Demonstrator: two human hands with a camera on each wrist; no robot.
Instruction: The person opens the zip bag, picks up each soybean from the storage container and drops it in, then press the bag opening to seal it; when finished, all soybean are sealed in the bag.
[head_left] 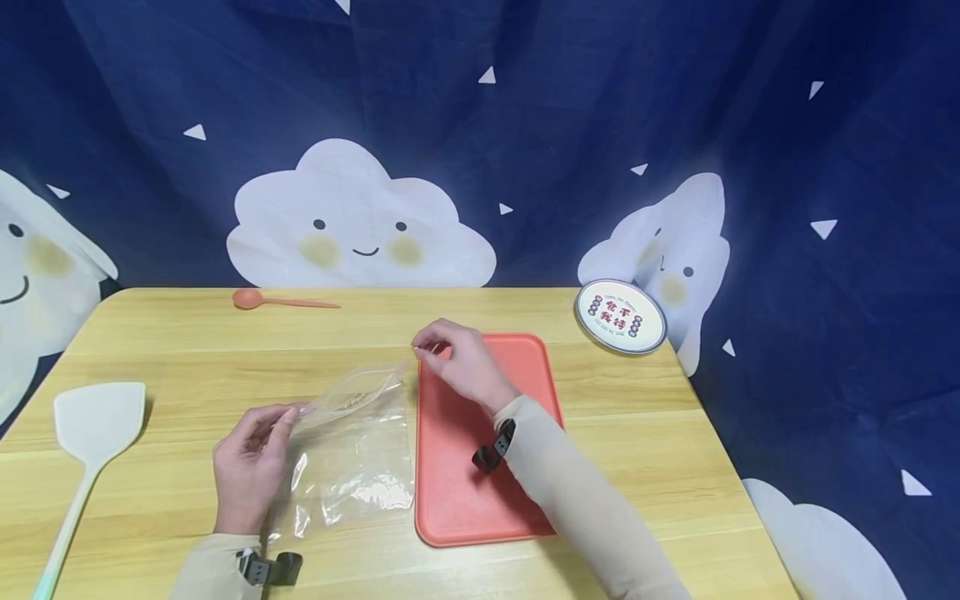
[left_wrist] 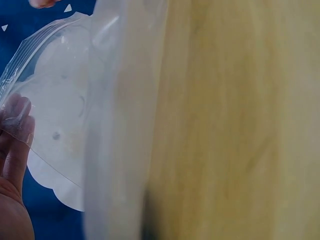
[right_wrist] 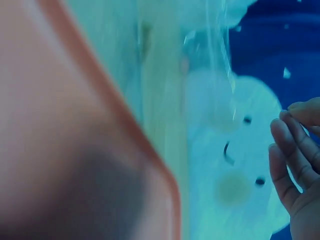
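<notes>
My left hand (head_left: 251, 458) pinches the upper left edge of a clear zip bag (head_left: 367, 450), whose mouth gapes a little. The bag's film (left_wrist: 65, 100) spreads in front of the fingers (left_wrist: 20, 155) in the left wrist view. A small tan speckled patch shows through near its mouth. Over the red tray (head_left: 480, 508), my right hand (head_left: 465, 362) is bent loosely, thumb and fingertips close together just past the bag's upper right corner. In the right wrist view, that hand (right_wrist: 300, 155) stands apart from the film, with nothing visible between its fingers.
An orange spoon (head_left: 251, 298) lies at the table's back edge. To the left is a white turner (head_left: 101, 421) with a pale green handle. An oval plate (head_left: 621, 317) with red lettering sits at the back right corner. A blue cloud-patterned curtain (head_left: 540, 125) hangs behind the table.
</notes>
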